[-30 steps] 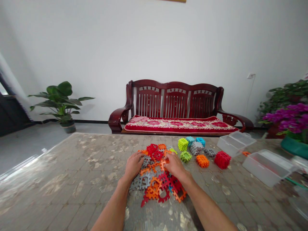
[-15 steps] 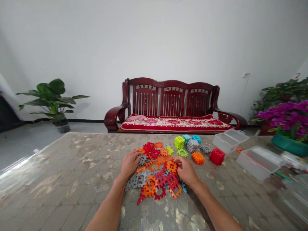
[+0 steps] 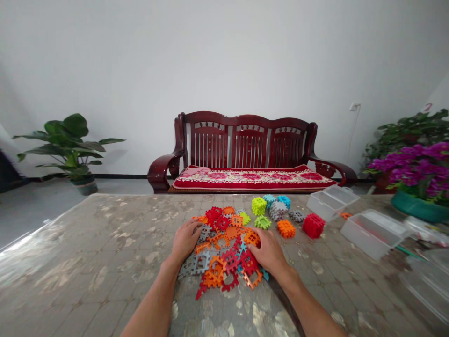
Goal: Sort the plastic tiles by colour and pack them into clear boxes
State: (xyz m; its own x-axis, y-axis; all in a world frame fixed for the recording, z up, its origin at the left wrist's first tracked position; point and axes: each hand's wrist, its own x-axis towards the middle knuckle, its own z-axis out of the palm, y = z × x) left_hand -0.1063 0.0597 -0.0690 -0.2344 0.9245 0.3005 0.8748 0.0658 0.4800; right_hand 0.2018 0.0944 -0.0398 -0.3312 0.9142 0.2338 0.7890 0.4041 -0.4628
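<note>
A loose heap of toothed plastic puzzle tiles in red, orange, grey, blue and lime lies in front of me. My left hand [image 3: 187, 238] rests at the heap's left edge, fingers stretched out beside a grey tile [image 3: 205, 231]. On the heap's right side my right hand [image 3: 269, 252] has thumb and fingers around an orange windowed tile [image 3: 251, 238]. A red tile [image 3: 248, 262] lies just below that thumb. Nearer to me are an orange tile [image 3: 214, 272] and a red tile with a large opening [image 3: 229, 282].
Behind the right hand stand assembled cubes or stacks: lime [image 3: 258, 206], grey [image 3: 278, 210], orange [image 3: 286, 228] and red [image 3: 314, 225]. Farther right are clear plastic boxes [image 3: 373, 234] and a teal flower pot [image 3: 417, 207]. A wooden bench [image 3: 249, 122] stands beyond the patterned tablecloth [image 3: 87, 262].
The orange windowed tile has tipped flatter in my right hand, and the right thumb has come down toward me. My left hand stays at the heap's edge. The whole view has shifted slightly.
</note>
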